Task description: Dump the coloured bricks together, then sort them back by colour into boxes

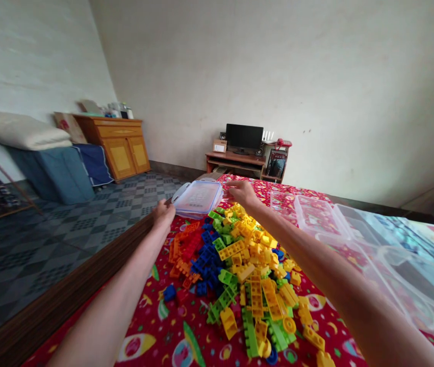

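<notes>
The left hand [163, 214] and right hand [241, 192] reach past a heap of plastic building bricks [243, 265] on a red bedspread [151, 311] to flank a clear plastic box [197, 199] at twelve o'clock, fingers narrowly curled, any grip unclear.

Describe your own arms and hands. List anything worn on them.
The left arm and right arm are bare, with no sleeves in view. The left hand and right hand wear no gloves. No watch, bracelet, tape or cable shows on either side. Any rings would be too small to tell.
</notes>
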A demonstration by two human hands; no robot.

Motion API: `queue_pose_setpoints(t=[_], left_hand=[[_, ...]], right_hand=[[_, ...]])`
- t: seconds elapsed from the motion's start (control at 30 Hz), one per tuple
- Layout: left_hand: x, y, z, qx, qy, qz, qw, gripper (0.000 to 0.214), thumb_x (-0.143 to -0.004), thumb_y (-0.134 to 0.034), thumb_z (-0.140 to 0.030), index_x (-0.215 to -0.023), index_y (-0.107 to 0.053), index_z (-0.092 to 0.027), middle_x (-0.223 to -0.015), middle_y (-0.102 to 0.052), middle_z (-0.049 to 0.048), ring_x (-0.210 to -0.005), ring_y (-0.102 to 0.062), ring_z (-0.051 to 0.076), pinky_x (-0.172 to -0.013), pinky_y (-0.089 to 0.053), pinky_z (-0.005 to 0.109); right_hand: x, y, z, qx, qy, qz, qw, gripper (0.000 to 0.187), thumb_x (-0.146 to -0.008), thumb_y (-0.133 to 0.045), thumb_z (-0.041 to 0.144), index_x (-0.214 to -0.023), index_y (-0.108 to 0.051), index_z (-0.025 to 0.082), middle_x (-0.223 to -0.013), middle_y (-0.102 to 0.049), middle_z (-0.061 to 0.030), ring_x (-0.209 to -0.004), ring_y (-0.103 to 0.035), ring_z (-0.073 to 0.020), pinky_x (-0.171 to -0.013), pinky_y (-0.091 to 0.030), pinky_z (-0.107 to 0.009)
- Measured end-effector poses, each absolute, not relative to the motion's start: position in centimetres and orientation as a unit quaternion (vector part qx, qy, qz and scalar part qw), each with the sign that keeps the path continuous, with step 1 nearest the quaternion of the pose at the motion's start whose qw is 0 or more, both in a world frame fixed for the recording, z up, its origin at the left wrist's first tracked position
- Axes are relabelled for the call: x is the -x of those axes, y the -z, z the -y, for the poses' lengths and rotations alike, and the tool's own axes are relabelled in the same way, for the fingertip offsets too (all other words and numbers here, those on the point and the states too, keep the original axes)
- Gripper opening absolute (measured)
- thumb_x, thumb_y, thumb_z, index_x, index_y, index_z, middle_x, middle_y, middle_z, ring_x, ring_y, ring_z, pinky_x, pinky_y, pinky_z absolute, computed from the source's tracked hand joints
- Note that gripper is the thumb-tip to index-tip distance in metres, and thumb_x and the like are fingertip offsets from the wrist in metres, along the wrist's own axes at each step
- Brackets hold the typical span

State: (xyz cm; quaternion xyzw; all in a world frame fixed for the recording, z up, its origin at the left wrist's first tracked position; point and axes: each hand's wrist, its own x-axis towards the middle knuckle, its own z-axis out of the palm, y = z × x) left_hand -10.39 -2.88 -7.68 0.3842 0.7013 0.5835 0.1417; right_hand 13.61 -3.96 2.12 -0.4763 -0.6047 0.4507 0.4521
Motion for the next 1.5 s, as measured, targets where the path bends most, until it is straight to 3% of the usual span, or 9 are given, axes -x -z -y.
queue_pose_setpoints(t=[0.13,0.47,0.6,0.73,0.9,1.0,1.23,1.37,1.5], left_hand=[[10.1,5.4,3.1,-0.401,-0.573,-0.711,0.076,0.045,-0.072,-0.052,-0.010,-0.117,-0.057,-0.011,-0.116,-0.060,0.0167,-0.113,-0.058,0.028,-0.104,-0.041,0.044],[4.1,-0.1,9.2,-0.656,-0.587,-0.475,-0.006,0.036,-0.081,-0.044,-0.020,-0.113,-0.060,-0.017,-0.115,-0.060,0.0089,-0.099,-0.063,0.020,-0.080,-0.057,0.032],[3.3,-0.2,12.7,-0.765,-0.482,-0.424,-0.047,0.031,-0.088,-0.042,-0.029,-0.108,-0.062,-0.016,-0.112,-0.063,0.0084,-0.105,-0.061,0.021,-0.092,-0.052,0.037],[5.2,2.2,15.2,-0.813,-0.393,-0.420,-0.087,0.039,-0.094,-0.038,-0.038,-0.117,-0.057,-0.014,-0.120,-0.062,0.0086,-0.113,-0.057,0.023,-0.103,-0.043,0.044],[6.5,6.0,19.5,-0.813,-0.341,-0.463,-0.089,0.054,-0.097,-0.033,-0.041,-0.144,-0.030,-0.013,-0.148,-0.039,0.0159,-0.135,-0.039,0.028,-0.112,-0.030,0.048],[4.5,6.8,23.1,-0.866,-0.281,-0.405,-0.084,0.057,-0.097,-0.036,-0.033,-0.150,-0.016,-0.024,-0.159,-0.016,0.0099,-0.145,-0.018,0.030,-0.116,-0.020,0.054],[-3.6,6.8,28.4,-0.953,-0.228,-0.151,-0.132,0.059,-0.091,-0.045,-0.016,-0.146,-0.030,-0.032,-0.159,-0.020,0.0054,-0.144,-0.023,0.028,-0.117,-0.013,0.057],[-6.6,7.4,28.1,-0.957,-0.225,-0.105,-0.147,0.054,-0.090,-0.046,-0.014,-0.142,-0.038,-0.031,-0.156,-0.028,0.0067,-0.142,-0.027,0.026,-0.116,-0.019,0.056],[-8.2,7.8,28.0,-0.955,-0.217,-0.106,-0.172,0.047,-0.091,-0.043,-0.013,-0.137,-0.046,-0.024,-0.151,-0.038,0.0083,-0.140,-0.031,0.025,-0.117,-0.021,0.053]], right_hand=[[-18.3,-3.0,7.4,0.465,-0.342,0.668,0.469,0.036,-0.078,-0.044,0.002,-0.104,-0.068,0.009,-0.071,-0.070,-0.0044,-0.067,-0.067,-0.0126,-0.063,-0.055,-0.024],[-29.8,1.2,25.1,0.523,-0.153,0.775,0.320,0.040,-0.091,-0.048,0.038,-0.120,-0.066,0.016,-0.112,-0.071,-0.0126,-0.097,-0.069,-0.0244,-0.082,-0.056,-0.037],[-32.3,5.6,32.4,0.482,-0.115,0.845,0.199,0.073,-0.086,-0.058,0.048,-0.150,-0.030,0.026,-0.154,-0.029,-0.0148,-0.136,-0.038,-0.0339,-0.097,-0.049,-0.046],[-32.5,9.3,36.1,0.426,-0.083,0.889,0.145,0.101,-0.076,-0.066,0.058,-0.154,-0.008,0.030,-0.159,0.012,-0.0115,-0.143,-0.008,-0.0402,-0.106,-0.038,-0.053],[-30.3,11.0,35.2,0.385,-0.053,0.910,0.142,0.093,-0.084,-0.058,0.057,-0.154,-0.005,0.028,-0.155,0.026,-0.0135,-0.144,0.004,-0.0398,-0.111,-0.028,-0.057],[-28.1,11.1,32.1,0.384,-0.035,0.909,0.157,0.088,-0.084,-0.062,0.049,-0.153,-0.015,0.023,-0.156,0.021,-0.0175,-0.144,0.006,-0.0388,-0.112,-0.026,-0.056],[-24.7,9.5,25.3,0.360,-0.024,0.912,0.196,0.067,-0.087,-0.061,0.037,-0.144,-0.038,0.010,-0.157,-0.012,-0.0240,-0.145,-0.008,-0.0360,-0.114,-0.027,-0.050],[-26.1,6.4,25.0,0.330,-0.091,0.893,0.292,0.047,-0.091,-0.054,0.035,-0.135,-0.052,0.016,-0.142,-0.049,-0.0137,-0.138,-0.035,-0.0260,-0.107,-0.040,-0.040],[-30.7,2.5,24.0,0.436,-0.099,0.771,0.453,0.032,-0.094,-0.045,0.032,-0.109,-0.069,0.017,-0.105,-0.073,-0.0081,-0.095,-0.068,-0.0180,-0.084,-0.053,-0.030]])
